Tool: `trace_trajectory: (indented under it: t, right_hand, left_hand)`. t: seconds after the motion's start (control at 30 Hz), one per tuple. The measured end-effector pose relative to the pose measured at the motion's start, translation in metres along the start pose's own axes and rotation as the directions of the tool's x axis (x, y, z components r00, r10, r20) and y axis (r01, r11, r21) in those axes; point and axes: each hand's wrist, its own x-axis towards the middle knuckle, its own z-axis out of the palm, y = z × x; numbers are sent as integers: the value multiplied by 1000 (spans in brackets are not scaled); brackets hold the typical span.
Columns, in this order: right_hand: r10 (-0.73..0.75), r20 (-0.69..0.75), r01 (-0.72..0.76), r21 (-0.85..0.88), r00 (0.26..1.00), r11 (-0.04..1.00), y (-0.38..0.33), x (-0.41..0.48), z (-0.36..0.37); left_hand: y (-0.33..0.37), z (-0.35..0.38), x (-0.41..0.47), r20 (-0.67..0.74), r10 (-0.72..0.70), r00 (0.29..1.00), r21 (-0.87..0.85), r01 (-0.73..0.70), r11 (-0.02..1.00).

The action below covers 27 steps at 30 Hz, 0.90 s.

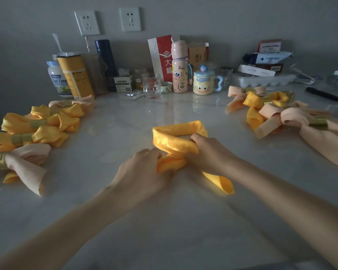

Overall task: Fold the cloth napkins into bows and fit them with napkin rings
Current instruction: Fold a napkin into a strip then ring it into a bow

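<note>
Hands meet at the waist of the yellow napkin [176, 142] on the counter [125, 117]: your left hand [144, 168] pinches the near fold, your right hand [209, 151] curls over the crossing. Its loop opens just beyond both hands; one tail trails back under your right wrist. Neither hand is nearer. Ringed bows [18, 121] lie well outside either hand.

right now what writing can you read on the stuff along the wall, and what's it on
"Full Crea", rest hidden: white jar with blue lid
"Smile": pink bottle
"金大福": red and white paper bag
Too blurred or small to read: the print on the yellow canister, the small white box, the brown box and the stacked packets at the right.
</note>
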Motion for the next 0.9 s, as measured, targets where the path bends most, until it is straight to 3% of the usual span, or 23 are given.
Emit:
trace_trajectory:
  t: [0.2,0.33,0.43,0.53,0.6,0.7,0.77,0.9]
  right_hand:
    - [-49,-12,50,117,999,992,-6,-9,2]
    - [-96,117,95,18,988,995,1,-23,-7]
    - [-68,218,80,-44,973,996,6,-29,-31]
    - [50,412,-37,-41,910,998,15,-35,-68]
    - [111,439,-123,-2,892,992,25,-37,-91]
    - [184,216,-223,174,959,959,64,-22,-125]
    - [259,35,-259,276,965,926,96,-7,-144]
    - [425,-364,-306,340,829,889,164,13,-170]
  left_hand:
    - [13,8,5,23,-93,995,-168,96,981]
    - [12,-7,7,109,-125,986,-139,139,980]
    - [10,-23,11,4,-28,1000,42,28,999]
    - [26,-29,23,-21,91,996,-46,-92,995]
    - [44,-25,36,15,157,988,-62,-156,986]
    - [85,-14,67,94,276,957,-55,-272,961]
    - [111,-5,86,135,340,931,-35,-338,941]
    - [157,24,129,173,445,879,-48,-443,895]
